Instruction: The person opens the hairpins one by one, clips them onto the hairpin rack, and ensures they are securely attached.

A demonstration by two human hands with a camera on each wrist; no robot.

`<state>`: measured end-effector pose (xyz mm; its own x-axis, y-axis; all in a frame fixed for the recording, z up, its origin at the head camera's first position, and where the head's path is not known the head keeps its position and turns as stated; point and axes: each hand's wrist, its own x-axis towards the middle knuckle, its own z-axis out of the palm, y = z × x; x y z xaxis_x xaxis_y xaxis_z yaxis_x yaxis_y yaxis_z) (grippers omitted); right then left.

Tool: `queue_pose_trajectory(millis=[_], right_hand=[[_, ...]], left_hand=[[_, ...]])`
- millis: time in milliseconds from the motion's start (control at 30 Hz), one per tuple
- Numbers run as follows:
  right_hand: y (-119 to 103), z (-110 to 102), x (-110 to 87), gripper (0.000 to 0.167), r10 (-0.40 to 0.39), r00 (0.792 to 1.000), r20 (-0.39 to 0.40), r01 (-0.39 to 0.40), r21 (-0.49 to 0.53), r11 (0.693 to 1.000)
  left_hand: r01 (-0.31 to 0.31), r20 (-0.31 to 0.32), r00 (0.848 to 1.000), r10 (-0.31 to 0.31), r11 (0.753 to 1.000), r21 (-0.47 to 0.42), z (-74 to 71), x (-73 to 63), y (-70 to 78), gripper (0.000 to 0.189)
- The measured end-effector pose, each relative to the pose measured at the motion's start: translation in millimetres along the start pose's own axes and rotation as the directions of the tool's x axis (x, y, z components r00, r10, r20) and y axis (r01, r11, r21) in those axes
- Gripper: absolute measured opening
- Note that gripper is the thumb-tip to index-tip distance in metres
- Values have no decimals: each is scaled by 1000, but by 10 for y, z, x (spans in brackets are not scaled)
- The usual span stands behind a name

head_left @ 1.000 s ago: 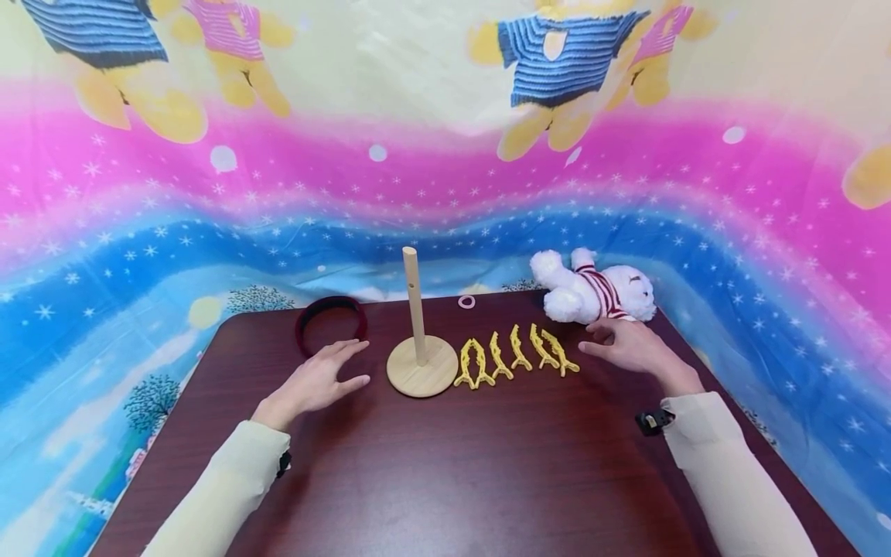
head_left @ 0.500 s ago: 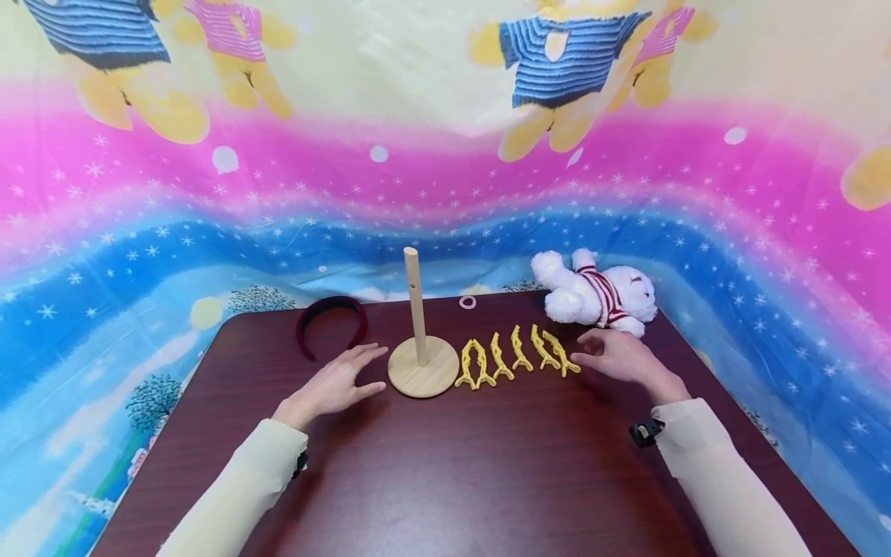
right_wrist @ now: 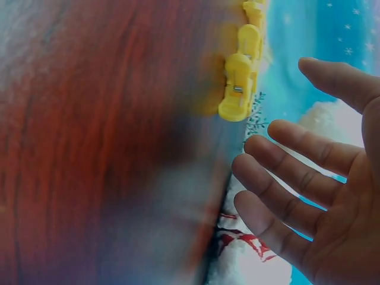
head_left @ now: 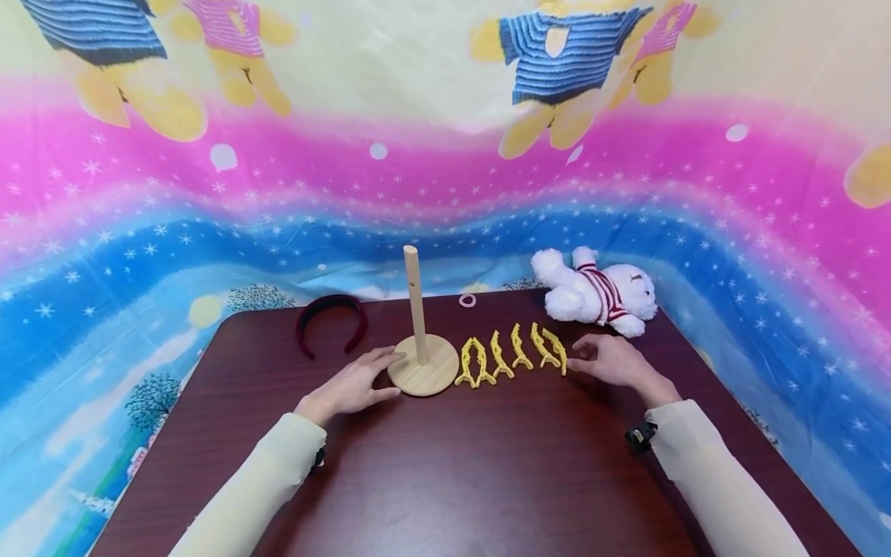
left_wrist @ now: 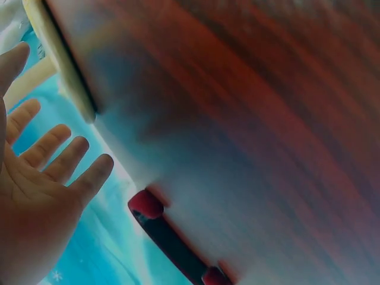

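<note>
- Both hands came inward over the last second: left hand [head_left: 351,383] slid right to the wooden stand [head_left: 418,321], right hand [head_left: 616,362] dropped in from beside the plush bear [head_left: 592,298] to the yellow clips [head_left: 519,356]
- Stand, clips and bear look unmoved
- Left: fingers loosely spread, thumb apart from them, fingertips overlapping the left rim of the stand's round base in the head view; can't tell if they touch
- Right: thumb and fingers apart, slightly bent, tips just beside the rightmost clip and covering part of it in the head view; contact not readable either
- Hands well apart from each other, stand and clips between them
- Stand upright on the dark red-brown table [head_left: 452,464], post vertical or nearly so
- Clips in a row right of the base, nearest one just beside it
- Dark red headband [head_left: 330,302] behind the left hand, pink ring [head_left: 467,305] near the back edge
- Bear on its back at the far right corner, striped top
- Printed cloth [head_left: 445,193] around the table
</note>
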<state>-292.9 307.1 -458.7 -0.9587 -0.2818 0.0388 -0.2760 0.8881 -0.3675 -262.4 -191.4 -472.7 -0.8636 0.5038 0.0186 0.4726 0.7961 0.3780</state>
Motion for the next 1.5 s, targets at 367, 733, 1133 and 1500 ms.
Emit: queue_pose_trajectory(millis=[367, 733, 1133, 1500], right_hand=[[3, 73, 41, 42, 28, 999, 42, -28, 2, 1000], [-58, 142, 79, 50, 81, 994, 74, -77, -48, 996], [-85, 145, 102, 35, 139, 985, 104, -130, -87, 988], [-130, 151, 121, 38, 195, 976, 96, -183, -117, 976]], left_hand=[[-43, 46, 998, 42, 999, 30, 91, 78, 37, 62], [-88, 73, 994, 85, 995, 49, 108, 125, 48, 60], [-130, 88, 988, 124, 990, 62, 100, 170, 6, 61], [-114, 108, 988, 109, 993, 40, 75, 164, 22, 61]])
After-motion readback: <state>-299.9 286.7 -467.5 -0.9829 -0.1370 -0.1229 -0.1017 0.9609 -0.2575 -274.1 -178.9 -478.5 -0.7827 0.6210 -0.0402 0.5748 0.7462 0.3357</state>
